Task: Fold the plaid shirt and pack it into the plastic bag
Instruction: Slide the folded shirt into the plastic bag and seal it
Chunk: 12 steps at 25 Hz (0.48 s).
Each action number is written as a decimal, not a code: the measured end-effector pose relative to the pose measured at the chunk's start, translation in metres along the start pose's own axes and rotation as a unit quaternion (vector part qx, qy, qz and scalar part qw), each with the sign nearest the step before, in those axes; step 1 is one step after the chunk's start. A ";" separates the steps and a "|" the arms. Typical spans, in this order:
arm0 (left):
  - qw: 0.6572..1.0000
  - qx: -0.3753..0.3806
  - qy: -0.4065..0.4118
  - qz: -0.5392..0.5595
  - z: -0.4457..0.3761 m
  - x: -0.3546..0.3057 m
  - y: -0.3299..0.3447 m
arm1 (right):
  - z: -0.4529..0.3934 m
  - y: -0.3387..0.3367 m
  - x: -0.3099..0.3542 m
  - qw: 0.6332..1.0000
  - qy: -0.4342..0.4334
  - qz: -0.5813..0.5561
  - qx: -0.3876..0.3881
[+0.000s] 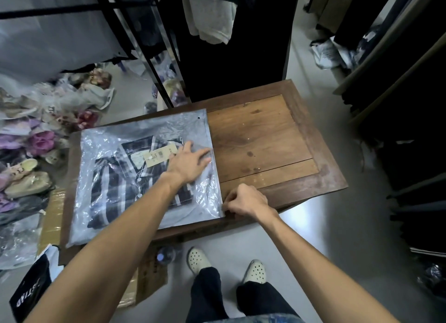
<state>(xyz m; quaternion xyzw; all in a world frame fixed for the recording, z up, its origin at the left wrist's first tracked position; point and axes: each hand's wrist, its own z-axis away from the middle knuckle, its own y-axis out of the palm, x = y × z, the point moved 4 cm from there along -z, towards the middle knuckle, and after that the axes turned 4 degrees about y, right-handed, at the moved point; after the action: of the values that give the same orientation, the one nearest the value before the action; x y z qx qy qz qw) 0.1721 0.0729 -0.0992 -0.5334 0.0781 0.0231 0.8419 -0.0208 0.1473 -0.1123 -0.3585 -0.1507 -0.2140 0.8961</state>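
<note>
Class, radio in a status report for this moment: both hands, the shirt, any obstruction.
Left hand flat on clear plastic bag. Right hand pinching the bag's near right corner. Folded dark plaid shirt inside bag on brown wooden table. Nothing obstructing.

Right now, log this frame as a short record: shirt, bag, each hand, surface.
shirt: plaid shirt, folded, inside the bag
bag: clear plastic bag, flat on the table
left hand: left hand flat, pressing the bag
right hand: right hand pinching the bag's near right corner
surface: wooden table
</note>
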 end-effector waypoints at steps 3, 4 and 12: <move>0.996 -0.085 0.019 0.002 -0.003 0.052 -0.021 | 0.004 -0.003 0.019 0.992 -0.079 -0.014 -0.100; 0.996 -0.091 0.011 -0.006 -0.006 0.071 -0.027 | 0.004 0.007 0.030 0.989 -0.106 -0.051 -0.088; 0.997 0.069 -0.033 -0.012 -0.015 0.174 -0.033 | -0.017 0.089 0.135 0.889 0.007 -0.448 0.096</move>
<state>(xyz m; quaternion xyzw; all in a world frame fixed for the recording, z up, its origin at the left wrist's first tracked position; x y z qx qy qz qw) 0.3460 0.0373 -0.1033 -0.4742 0.0449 0.0251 0.8789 0.1419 0.1559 -0.1186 -0.1638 -0.3092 -0.5791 0.7363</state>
